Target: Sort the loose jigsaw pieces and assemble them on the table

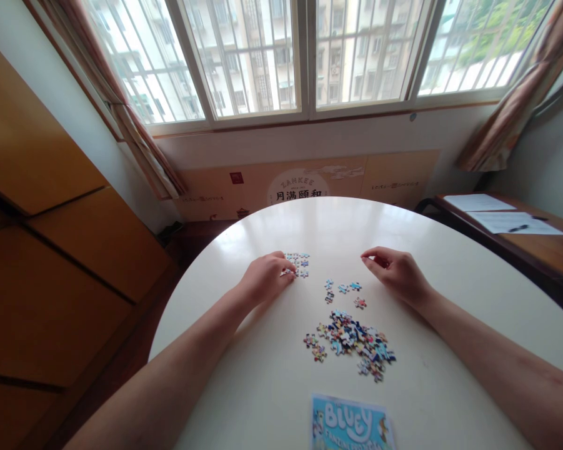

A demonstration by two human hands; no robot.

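Observation:
My left hand (268,276) rests at the left of the white round table, its thumb and fingers closed around a jigsaw piece beside a small block of jigsaw pieces (303,264) laid in rows. The hand partly covers that block. Over the right side, my right hand (396,272) is raised with thumb and fingertips brought together. Whatever may be between those tips is too small to make out. Between the hands lie several loose jigsaw pieces (343,289), one of them reddish (360,303). Nearer to me is a heaped pile of jigsaw pieces (353,336).
A blue "Bluey" picture sheet (351,422) lies at the near side of the white table (244,387). A brown side table with papers (515,222) and pens stands at the right. Wooden cabinets (70,269) are at the left; a barred window is ahead.

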